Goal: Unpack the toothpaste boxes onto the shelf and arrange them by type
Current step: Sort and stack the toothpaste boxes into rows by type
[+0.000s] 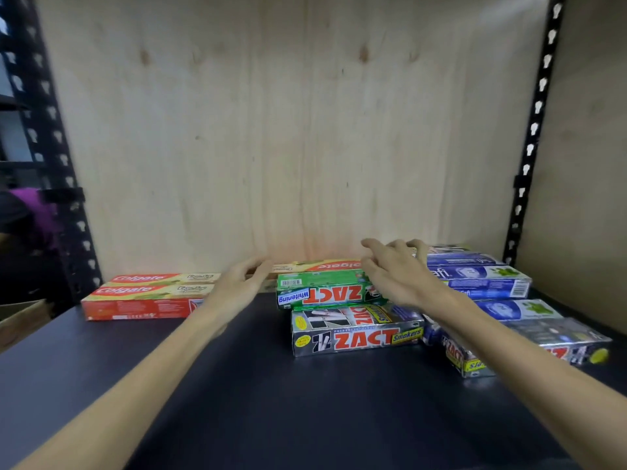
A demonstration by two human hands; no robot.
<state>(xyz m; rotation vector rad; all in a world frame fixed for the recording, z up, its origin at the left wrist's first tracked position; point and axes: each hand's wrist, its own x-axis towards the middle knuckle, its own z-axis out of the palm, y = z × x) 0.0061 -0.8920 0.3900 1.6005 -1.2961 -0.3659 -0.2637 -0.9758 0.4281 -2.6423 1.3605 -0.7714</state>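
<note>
Both hands [237,286] [393,276] open above toothpaste boxes [356,330] — dark shelf [237,385].

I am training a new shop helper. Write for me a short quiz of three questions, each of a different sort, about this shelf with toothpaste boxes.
1. True or false: the left hand grips a box.
2. Which box lies directly behind the silver ZACT Smokers box? A) red Colgate box B) green ZACT Whitening box C) blue box
3. Fill in: the red Colgate boxes lie at the ___ end of the dark shelf.

Key
1. False; it is open, holding nothing.
2. B, the green ZACT Whitening box.
3. Left.
</note>
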